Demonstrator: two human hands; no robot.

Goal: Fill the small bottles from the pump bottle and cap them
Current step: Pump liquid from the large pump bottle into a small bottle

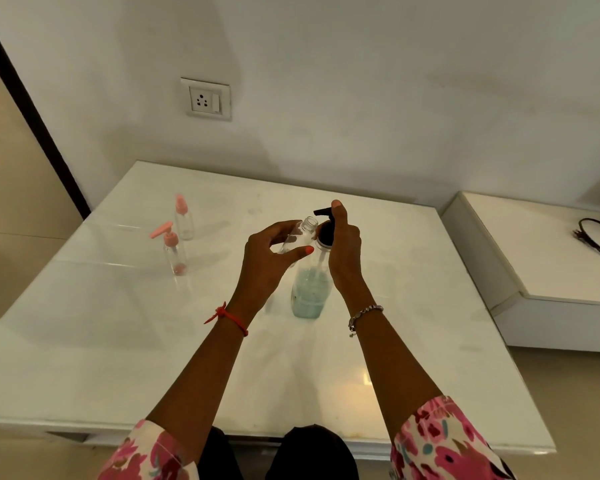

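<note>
Left hand (267,251) pinches the uncapped small bottle (300,235) tilted, mouth under the black nozzle, while right hand (342,247) grips the pump bottle (309,292) neck, forefinger on its head to dispense.

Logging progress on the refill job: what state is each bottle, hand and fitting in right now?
Pump bottle: upright, partly full of pale blue liquid.
Small open bottle: uncapped, tilted, looks empty.
Left hand: holds the small open bottle.
Right hand: on the black pump head.
Pink pump-top bottle: capped, upright.
Pink-capped bottle: capped, upright.
Wall socket: nothing plugged in.
</note>
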